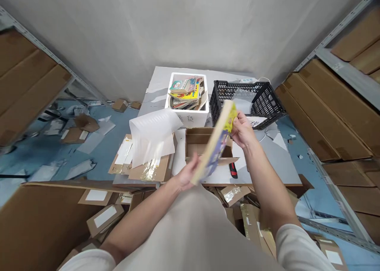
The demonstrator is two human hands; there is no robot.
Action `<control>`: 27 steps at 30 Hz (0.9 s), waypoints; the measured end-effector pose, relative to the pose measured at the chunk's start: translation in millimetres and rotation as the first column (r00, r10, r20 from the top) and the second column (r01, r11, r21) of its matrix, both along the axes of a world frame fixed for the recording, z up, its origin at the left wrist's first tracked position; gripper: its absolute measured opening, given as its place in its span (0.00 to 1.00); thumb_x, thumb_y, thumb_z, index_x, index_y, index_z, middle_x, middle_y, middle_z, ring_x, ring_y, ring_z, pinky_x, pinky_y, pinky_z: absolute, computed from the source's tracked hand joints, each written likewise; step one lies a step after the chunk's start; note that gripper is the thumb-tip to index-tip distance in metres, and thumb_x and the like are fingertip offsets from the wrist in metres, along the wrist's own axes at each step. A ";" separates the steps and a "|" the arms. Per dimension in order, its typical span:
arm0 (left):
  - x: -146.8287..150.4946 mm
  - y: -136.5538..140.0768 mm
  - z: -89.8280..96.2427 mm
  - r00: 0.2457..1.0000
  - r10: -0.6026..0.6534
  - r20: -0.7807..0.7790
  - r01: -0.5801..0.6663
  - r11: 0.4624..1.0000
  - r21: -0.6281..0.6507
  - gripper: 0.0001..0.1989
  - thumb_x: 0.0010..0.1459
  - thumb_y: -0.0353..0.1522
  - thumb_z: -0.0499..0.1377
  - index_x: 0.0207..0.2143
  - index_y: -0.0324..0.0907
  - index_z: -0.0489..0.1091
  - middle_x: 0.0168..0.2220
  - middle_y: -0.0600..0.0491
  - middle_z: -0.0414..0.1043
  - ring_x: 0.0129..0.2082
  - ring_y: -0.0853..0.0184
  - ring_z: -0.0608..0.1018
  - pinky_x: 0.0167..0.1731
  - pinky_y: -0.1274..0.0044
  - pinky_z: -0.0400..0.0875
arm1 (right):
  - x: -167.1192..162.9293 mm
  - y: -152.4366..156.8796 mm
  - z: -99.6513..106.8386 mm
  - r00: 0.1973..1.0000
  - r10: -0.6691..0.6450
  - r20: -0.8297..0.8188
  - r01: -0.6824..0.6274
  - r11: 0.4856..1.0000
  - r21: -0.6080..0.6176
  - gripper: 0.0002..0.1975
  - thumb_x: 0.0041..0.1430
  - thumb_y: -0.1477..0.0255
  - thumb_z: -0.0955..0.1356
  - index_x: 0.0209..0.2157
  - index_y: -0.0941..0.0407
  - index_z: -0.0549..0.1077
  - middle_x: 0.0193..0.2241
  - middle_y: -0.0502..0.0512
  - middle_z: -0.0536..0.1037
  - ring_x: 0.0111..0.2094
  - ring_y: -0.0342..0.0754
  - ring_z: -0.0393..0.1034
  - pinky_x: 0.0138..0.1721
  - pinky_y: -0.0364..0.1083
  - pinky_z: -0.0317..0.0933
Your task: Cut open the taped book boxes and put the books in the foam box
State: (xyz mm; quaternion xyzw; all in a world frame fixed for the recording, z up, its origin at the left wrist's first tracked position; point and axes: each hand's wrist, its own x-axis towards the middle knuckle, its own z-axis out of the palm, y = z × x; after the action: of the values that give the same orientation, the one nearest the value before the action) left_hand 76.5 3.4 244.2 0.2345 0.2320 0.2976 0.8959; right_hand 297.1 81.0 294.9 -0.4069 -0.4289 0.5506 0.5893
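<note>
A thick book [219,142] is held tilted above the table, its pale page edge turned to me and a yellow and purple cover on the right. My right hand [242,130] pinches its upper right side. At the lower end, my left hand [189,175] is closed on the book's corner, slightly blurred. Beneath the book stands an open cardboard box [194,138], partly covered by it. A red and black box cutter [233,170] lies on the table [181,160] beside that box. Left of it, a white foam sheet [152,138] rests over cardboard parcels [121,157].
Behind the cardboard box stand a white foam box [188,118] full of books and a black plastic crate [268,98] with clear wrap inside. Below the table edge, a large carton [38,223] and discarded boxes [105,216] lie. Shelves with cartons [335,104] flank both sides.
</note>
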 end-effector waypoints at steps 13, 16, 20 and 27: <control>-18.5 -4.1 -23.6 0.873 0.315 -0.372 -0.186 0.921 0.343 0.26 0.52 0.43 0.63 0.51 0.43 0.70 0.46 0.47 0.75 0.42 0.63 0.78 0.42 0.72 0.75 | 12.1 4.8 0.8 0.979 -0.087 0.186 0.101 0.992 -0.070 0.18 0.51 0.56 0.71 0.38 0.52 0.68 0.30 0.51 0.77 0.34 0.47 0.74 0.33 0.47 0.70; -18.3 -5.2 -24.2 0.875 0.330 -0.354 -0.202 0.913 0.353 0.24 0.53 0.42 0.63 0.51 0.43 0.70 0.46 0.48 0.75 0.41 0.64 0.78 0.40 0.74 0.75 | 11.9 3.3 3.0 0.980 -0.076 0.185 0.089 0.994 -0.067 0.20 0.50 0.54 0.71 0.41 0.51 0.69 0.33 0.52 0.78 0.36 0.49 0.75 0.35 0.48 0.70; -17.5 -6.8 -23.1 0.907 0.342 -0.244 -0.259 0.913 0.316 0.20 0.54 0.40 0.63 0.48 0.42 0.72 0.41 0.49 0.76 0.36 0.67 0.78 0.35 0.77 0.75 | 15.4 -6.8 9.4 0.986 -0.030 0.162 0.040 0.997 -0.063 0.26 0.48 0.50 0.70 0.45 0.51 0.70 0.38 0.56 0.79 0.42 0.54 0.74 0.39 0.53 0.70; 0.5 -2.3 -9.6 0.998 0.047 0.051 -0.047 0.999 -0.002 0.18 0.53 0.34 0.64 0.46 0.37 0.73 0.38 0.46 0.78 0.34 0.68 0.79 0.38 0.78 0.72 | -2.8 -16.0 22.9 0.996 0.092 -0.019 -0.091 0.995 0.026 0.31 0.47 0.49 0.69 0.52 0.44 0.67 0.50 0.53 0.74 0.52 0.54 0.69 0.48 0.55 0.67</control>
State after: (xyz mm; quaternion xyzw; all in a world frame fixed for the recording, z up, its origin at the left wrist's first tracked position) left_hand 77.0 1.1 234.6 0.2209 0.2145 0.3244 0.8944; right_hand 294.4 65.0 317.9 -0.3738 -0.4479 0.5757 0.5730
